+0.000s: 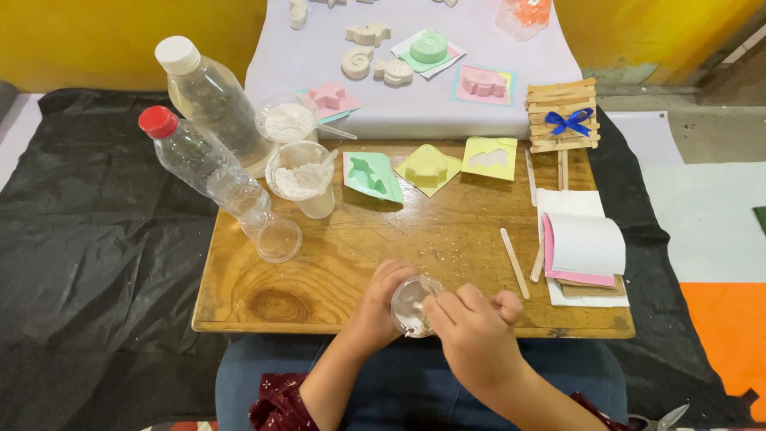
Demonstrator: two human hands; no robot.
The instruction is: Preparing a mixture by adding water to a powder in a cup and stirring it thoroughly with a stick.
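Far left of the fingers stand 2 bottles (209, 160), with an empty cup (278, 239) at their foot and a powder cup (303, 179) beside it. The left hand (381, 307) curls closed around a small clear cup (411, 303), held at the board's (447, 231) near edge. The right hand (475, 331) meets it, fingers (443, 310) pinched together at the cup's rim. Just right of them lies a stick (515, 262), then folded paper (585, 247).
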